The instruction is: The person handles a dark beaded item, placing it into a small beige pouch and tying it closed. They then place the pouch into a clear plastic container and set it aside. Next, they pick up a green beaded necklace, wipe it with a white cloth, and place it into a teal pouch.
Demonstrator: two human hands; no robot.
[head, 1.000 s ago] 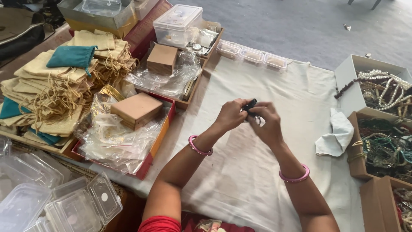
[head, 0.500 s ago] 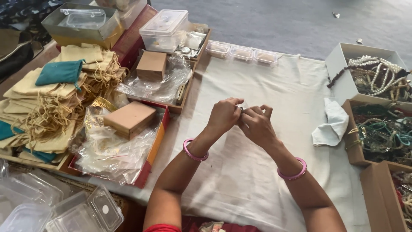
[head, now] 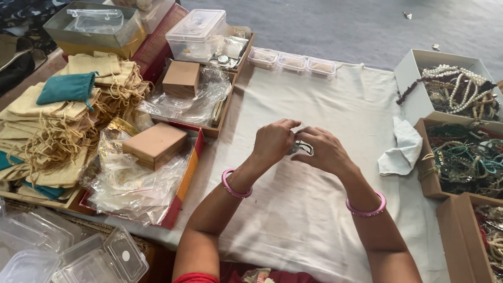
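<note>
My left hand (head: 273, 140) and my right hand (head: 325, 150) meet above the middle of a white cloth (head: 314, 99). Between their fingertips they hold a small dark jewellery piece (head: 303, 148) with a pale loop; most of it is hidden by the fingers. Both wrists wear pink bangles (head: 234, 187). The hands hover a little above the cloth.
Left: a red tray (head: 181, 196) of plastic bags with a brown box (head: 154, 144), stacked cloth pouches (head: 57, 120), clear plastic boxes (head: 99, 259). Right: open boxes of beaded necklaces (head: 458, 89) and bracelets (head: 463, 162), a crumpled white cloth (head: 401, 149). Three small containers (head: 292, 62) line the far edge.
Both hands have lowered slightly toward me with the small piece still between them. The dark piece that stood up above the fingers now sits lower between the fingertips.
</note>
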